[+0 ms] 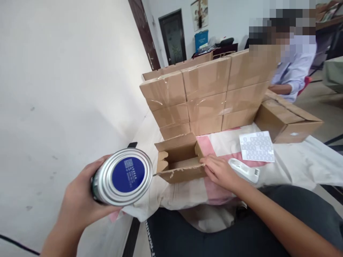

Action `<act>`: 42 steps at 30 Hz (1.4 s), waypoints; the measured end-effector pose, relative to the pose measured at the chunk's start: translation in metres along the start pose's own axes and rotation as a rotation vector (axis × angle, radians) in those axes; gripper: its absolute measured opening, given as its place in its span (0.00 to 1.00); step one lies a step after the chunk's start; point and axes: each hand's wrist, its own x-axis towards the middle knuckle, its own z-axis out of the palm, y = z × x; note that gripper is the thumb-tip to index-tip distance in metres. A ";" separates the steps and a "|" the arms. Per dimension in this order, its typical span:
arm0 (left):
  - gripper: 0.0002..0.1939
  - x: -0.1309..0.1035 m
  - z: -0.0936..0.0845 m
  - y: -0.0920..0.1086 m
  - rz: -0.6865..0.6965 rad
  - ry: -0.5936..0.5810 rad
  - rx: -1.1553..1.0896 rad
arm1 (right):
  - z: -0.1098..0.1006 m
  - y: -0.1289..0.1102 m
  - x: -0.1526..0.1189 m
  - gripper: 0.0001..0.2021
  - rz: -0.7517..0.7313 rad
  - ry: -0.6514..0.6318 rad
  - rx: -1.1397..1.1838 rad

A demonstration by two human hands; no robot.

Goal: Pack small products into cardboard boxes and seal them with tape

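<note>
Can, its blue-centred end facing the camera, is held up by the cloth-covered table's near left corner, the left hand curled around its side. The right hand pinches the near right corner of an open cardboard box by the near edge. Beside that hand lie a white device and, farther back, a printed sheet; taped cardboard panels stand toward the far edge.

At left we see a glossy metal can; right of it, a matt, rough-edged cardboard box on creased cloth; far, a cardboard panel, shiny in patches.
</note>
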 end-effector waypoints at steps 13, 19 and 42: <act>0.37 0.070 0.160 0.158 0.645 -0.691 0.493 | 0.010 0.020 -0.050 0.19 0.146 0.116 0.075; 0.17 0.050 0.188 0.158 0.594 -0.714 0.580 | 0.010 0.025 -0.054 0.27 0.210 0.025 0.042; 0.18 0.035 0.193 0.134 0.596 -1.019 0.430 | -0.007 0.028 -0.041 0.12 0.306 0.103 0.051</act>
